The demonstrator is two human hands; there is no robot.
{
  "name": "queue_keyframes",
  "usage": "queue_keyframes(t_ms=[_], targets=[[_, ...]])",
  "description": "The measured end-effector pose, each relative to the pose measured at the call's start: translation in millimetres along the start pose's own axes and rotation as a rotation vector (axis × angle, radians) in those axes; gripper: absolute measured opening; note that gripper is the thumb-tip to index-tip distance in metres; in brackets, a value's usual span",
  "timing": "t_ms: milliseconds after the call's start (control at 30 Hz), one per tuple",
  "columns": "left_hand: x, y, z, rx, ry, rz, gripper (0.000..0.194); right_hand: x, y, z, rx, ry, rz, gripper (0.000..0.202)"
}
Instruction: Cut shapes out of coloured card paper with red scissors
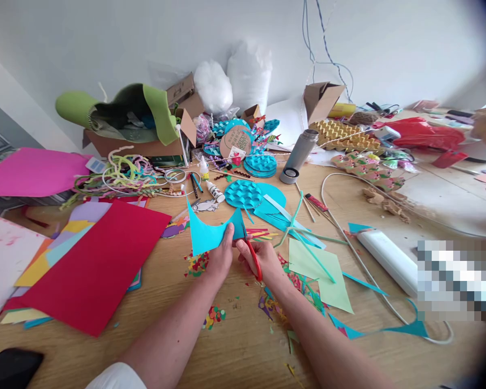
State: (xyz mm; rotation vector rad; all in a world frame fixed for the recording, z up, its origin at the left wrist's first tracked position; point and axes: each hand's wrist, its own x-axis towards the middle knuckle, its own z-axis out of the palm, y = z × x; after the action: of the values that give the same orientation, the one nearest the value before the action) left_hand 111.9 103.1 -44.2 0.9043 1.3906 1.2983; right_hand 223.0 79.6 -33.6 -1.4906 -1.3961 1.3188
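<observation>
At mid-frame, blue paper (pixel 206 236) is pinched in the left hand (pixel 222 256), and red-handled scissors (pixel 256 262) are gripped in the right hand (pixel 267 263), blades at the paper's right end. A deep curve has been cut out; the remainder is uncut. Just above, a textured blue disc (pixel 243 193) lies on the counter (pixel 146 340); curved blue offcuts (pixel 409 328) are seen lower right. Print on the round brown card (pixel 235 142), upper centre, cannot be read.
</observation>
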Motion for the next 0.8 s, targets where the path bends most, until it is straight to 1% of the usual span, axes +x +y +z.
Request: queue_keyframes(t_ms=[133, 267, 500, 633, 800], targets=[[-1.8, -3.4, -0.1, 0.009, -0.022, 0.095, 0.043, 0.1, -0.1, -0.4, 0.012, 0.025, 0.003, 0.053], [-3.4, -4.6, -0.7, 0.069, -0.001, 0.158, 0.041, 0.0, -0.7, -1.0, 0.002, 0.040, -0.005, 0.053], [-3.3, -6.1, 1.2, 0.117, -0.006, 0.121, 0.035, 1.4, 2.3, -1.1, -0.008, 0.060, -0.026, 0.054], [-4.3, -4.9, 2.1, 0.101, -0.025, 0.156, 0.038, 2.1, 3.7, -0.6, -0.005, 0.070, -0.019, 0.054], [-6.8, -1.8, 2.2, 0.092, 0.003, 0.153, 0.037, 2.2, 3.9, 0.2, 0.011, 0.072, -0.016, 0.055]])
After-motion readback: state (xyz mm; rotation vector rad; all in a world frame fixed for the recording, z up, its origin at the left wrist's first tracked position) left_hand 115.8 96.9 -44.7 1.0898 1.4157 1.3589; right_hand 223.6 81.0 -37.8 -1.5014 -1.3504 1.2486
